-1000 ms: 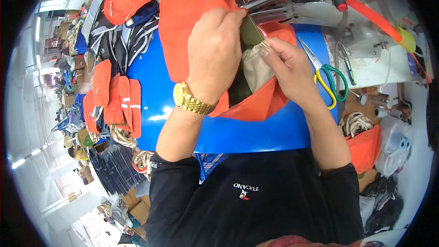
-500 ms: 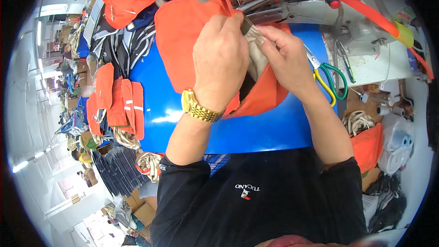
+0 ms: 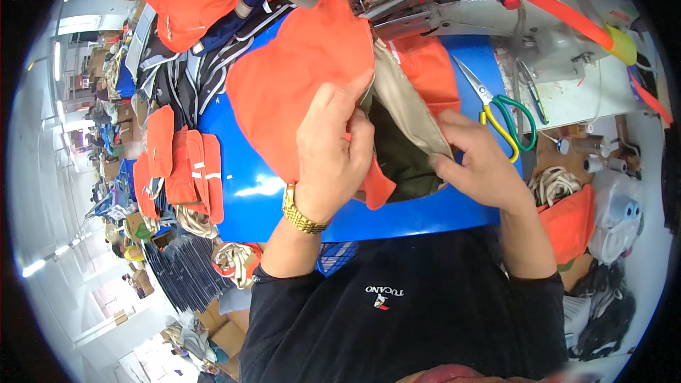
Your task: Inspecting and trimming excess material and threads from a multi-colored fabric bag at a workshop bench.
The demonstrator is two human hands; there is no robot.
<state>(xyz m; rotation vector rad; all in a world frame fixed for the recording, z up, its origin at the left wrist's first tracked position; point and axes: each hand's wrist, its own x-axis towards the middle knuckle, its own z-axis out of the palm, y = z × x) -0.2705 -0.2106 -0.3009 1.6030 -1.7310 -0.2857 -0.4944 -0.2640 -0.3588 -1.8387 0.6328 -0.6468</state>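
Orange cloth [image 3: 301,78], held both sides

It's likely light and floppy, best pinched by its edges. Your left hand [image 3: 333,145] curls closed on its orange edge; your right hand [image 3: 482,159] pinches the beige lining [image 3: 408,92]; scissors [image 3: 485,95] lie just beyond.

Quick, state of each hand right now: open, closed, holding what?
Left hand: closed, grip on the orange fabric near its edge.
Right hand: closed, pinching the beige cloth at its edge between thumb and fingers.
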